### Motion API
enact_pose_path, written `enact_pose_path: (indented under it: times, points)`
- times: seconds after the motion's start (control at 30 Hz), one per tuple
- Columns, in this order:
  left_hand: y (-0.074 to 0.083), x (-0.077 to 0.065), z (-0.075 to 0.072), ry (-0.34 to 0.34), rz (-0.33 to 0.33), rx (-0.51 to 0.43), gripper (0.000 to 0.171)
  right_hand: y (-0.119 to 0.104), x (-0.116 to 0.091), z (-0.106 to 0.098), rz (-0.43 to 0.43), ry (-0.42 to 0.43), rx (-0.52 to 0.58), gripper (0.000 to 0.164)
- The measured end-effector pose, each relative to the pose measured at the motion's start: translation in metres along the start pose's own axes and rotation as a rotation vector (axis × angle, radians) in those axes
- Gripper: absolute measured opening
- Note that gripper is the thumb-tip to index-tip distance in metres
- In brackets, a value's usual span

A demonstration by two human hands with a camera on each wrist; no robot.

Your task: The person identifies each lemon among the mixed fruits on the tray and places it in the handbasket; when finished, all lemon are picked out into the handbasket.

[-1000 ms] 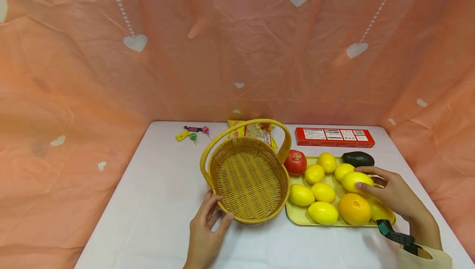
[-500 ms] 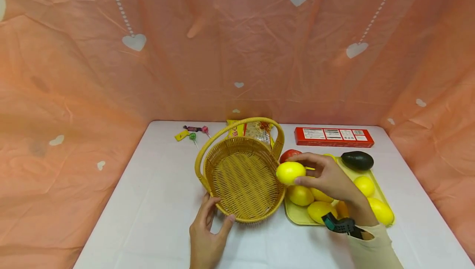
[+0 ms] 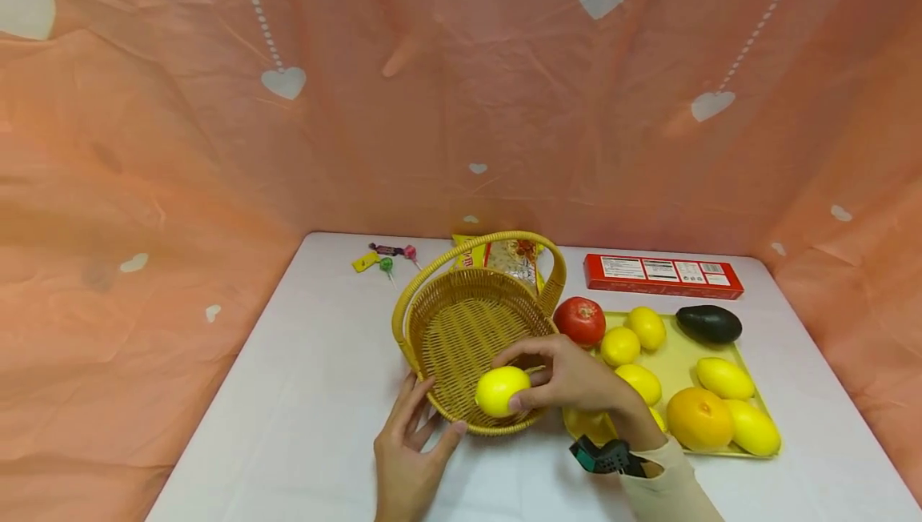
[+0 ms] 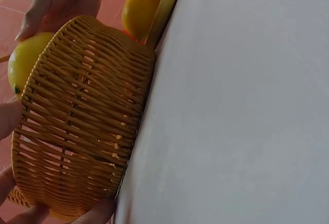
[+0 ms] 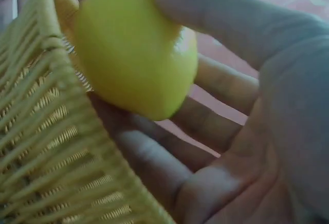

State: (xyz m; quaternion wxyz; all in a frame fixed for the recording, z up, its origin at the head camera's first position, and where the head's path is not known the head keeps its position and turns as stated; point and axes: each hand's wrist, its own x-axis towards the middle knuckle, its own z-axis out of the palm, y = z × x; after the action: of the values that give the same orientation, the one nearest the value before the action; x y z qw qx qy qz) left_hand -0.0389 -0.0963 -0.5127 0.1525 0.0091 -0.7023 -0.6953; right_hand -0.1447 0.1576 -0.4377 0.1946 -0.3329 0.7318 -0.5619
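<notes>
My right hand (image 3: 579, 378) holds a yellow lemon (image 3: 500, 391) between thumb and fingers, at the near right part of the wicker basket (image 3: 457, 338). In the right wrist view the lemon (image 5: 128, 49) sits beside the woven rim (image 5: 56, 59), thumb on top and fingers below. My left hand (image 3: 414, 458) grips the basket's near left rim, thumb on one side and fingers on the other. The left wrist view shows the basket's side wall (image 4: 82, 121) and part of the lemon (image 4: 28, 59) past its rim. No fruit shows on the visible basket floor.
Right of the basket, a yellow tray (image 3: 677, 370) bears several lemons, an orange (image 3: 699, 418), an avocado (image 3: 709, 323) and a red pomegranate (image 3: 580, 322). Behind stand a red box (image 3: 663, 276) and a snack bag (image 3: 513, 258). Candies (image 3: 385, 259) lie at back left.
My right hand has carried the lemon leftward from the tray's right side to the basket. The left hand keeps its grip on the rim. The head view has shifted slightly.
</notes>
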Motion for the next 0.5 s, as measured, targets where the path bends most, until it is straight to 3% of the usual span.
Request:
enact_pose_path:
  times: [0.17,0.4,0.5]
  points:
    - [-0.002,0.0,0.001,0.009,-0.021,-0.021,0.069,-0.003,0.004,0.01,0.027,-0.018,-0.171,0.038]
    - [-0.002,-0.001,0.001,0.029,-0.032,-0.032,0.066,-0.006,0.015,0.03,0.005,0.028,-0.408,0.035]
    - [-0.002,-0.001,0.002,0.028,-0.027,-0.038,0.065,-0.011,0.016,0.033,-0.001,0.051,-0.438,0.038]
